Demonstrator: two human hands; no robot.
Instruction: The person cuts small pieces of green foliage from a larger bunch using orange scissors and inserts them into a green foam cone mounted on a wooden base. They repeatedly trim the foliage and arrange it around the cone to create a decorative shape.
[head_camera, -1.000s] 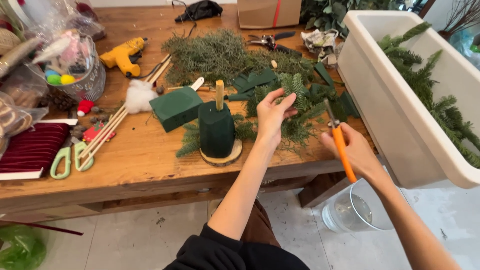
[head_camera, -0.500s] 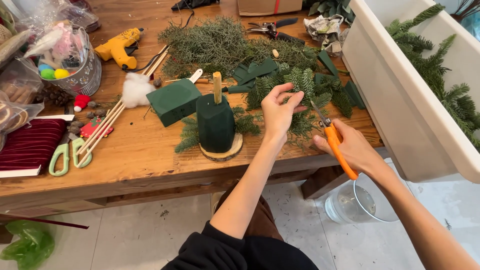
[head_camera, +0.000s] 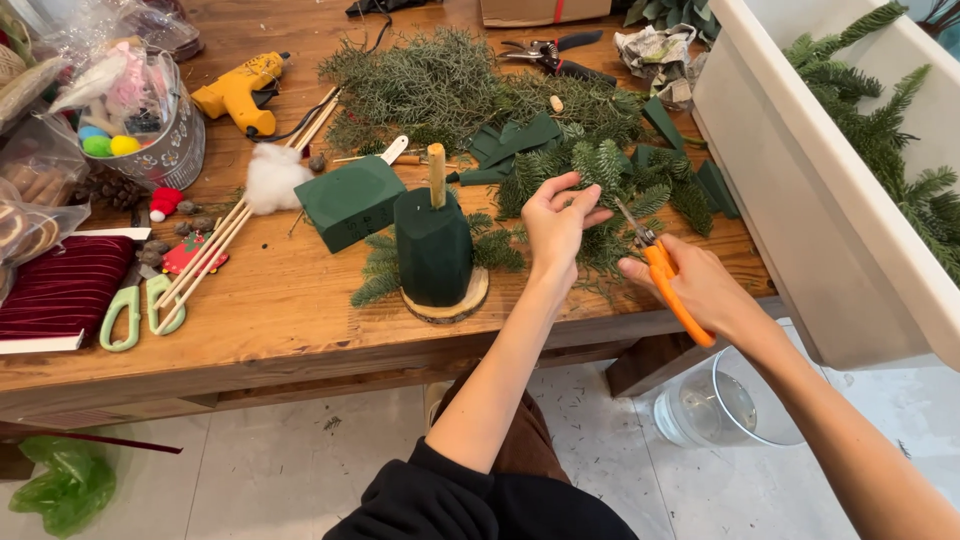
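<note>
— So, what does each hand have?

— Right of centre, the left hand (head_camera: 556, 220) is curled with its fingertips (head_camera: 585, 200) pinched on a short green fir sprig (head_camera: 600, 165) lying in the heap of cut fir on the worn wooden table (head_camera: 280, 300). Just to its right, the right hand (head_camera: 700, 285) is closed round the orange-handled snips (head_camera: 665, 275), blades pointing up-left toward the sprig.

— How would that sprig handle?

— Light and springy, I'd judge; the needles give, the woody stem is stiffer. Holding it near the stem, as the fingers do, looks surest.

— And around them?

— Left of the hand stands a dark green foam cone (head_camera: 432, 250) on a round wood slice (head_camera: 445, 300), a wooden peg in its top; it probably dents easily. A green foam block (head_camera: 350, 200) lies beyond it. The table's front edge runs just below the hands, and a long white trough planter (head_camera: 800, 200) walls the right side. Open room lies mostly toward the lower-left tabletop.
</note>
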